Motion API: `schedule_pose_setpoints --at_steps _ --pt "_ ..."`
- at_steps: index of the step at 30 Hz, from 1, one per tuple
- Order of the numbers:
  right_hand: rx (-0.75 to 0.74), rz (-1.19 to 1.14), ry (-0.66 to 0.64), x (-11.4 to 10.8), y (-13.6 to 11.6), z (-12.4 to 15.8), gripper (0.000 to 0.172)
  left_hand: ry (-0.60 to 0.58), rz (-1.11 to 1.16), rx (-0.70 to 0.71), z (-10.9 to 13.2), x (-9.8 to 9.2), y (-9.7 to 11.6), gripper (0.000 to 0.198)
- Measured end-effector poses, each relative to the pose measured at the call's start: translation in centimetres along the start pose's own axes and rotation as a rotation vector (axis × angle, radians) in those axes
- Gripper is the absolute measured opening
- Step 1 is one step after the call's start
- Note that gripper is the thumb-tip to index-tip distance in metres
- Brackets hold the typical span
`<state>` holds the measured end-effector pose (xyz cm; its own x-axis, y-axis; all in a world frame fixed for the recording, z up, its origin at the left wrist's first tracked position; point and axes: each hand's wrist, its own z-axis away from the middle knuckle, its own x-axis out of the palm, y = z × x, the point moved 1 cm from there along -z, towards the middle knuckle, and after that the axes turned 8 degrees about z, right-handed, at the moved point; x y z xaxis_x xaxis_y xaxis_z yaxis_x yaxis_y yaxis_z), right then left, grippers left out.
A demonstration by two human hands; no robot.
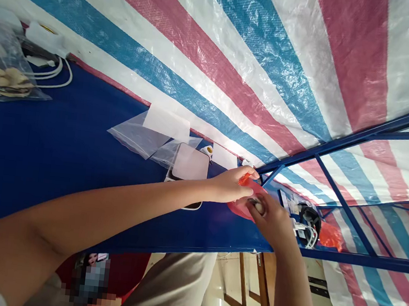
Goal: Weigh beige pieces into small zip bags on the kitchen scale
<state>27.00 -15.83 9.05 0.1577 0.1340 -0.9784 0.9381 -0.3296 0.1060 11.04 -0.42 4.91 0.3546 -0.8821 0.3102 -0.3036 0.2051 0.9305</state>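
- Left hand [229, 186]: narrowly closed, fingers pinching the crumpled edge of a translucent red plastic bag [238, 207]
- Right hand [269, 222]: curling around a small pale rounded object [258, 207] against the bag, object too small to identify
- Beyond the left hand: a flat white-topped box [190, 163] lying beside creased clear plastic bags [137, 133]
- Past the right hand: a black rounded item [309, 217] sitting beside a crumpled orange-red bag [330, 237]
- Beneath both hands: a smooth blue tabletop [61, 157]
- Beyond the hands: a woven striped tarpaulin [237, 54] stretching behind a blue metal frame [352, 134]
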Motion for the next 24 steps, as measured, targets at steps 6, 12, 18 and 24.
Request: schedule_pose_setpoints --at_steps 6,12,18,24 --pt "-0.077 -0.141 -0.115 0.1 -2.0 -2.6 0.032 -0.051 -0.59 0.23 0.2 -0.6 -0.9 0.028" --pt "-0.002 -0.245 -0.198 0.0 -2.3 -2.0 0.045 -0.045 -0.803 0.247 -0.2 -1.0 -2.2 0.013" --pt "0.087 -0.404 -0.252 0.5 0.0 -1.3 0.047 -0.068 -0.815 0.307 -0.4 -1.1 -2.0 0.018" --pt "-0.013 -0.442 -0.238 0.9 -0.4 -1.0 0.051 -0.144 -0.837 0.35 -0.4 -0.9 -2.3 0.023"
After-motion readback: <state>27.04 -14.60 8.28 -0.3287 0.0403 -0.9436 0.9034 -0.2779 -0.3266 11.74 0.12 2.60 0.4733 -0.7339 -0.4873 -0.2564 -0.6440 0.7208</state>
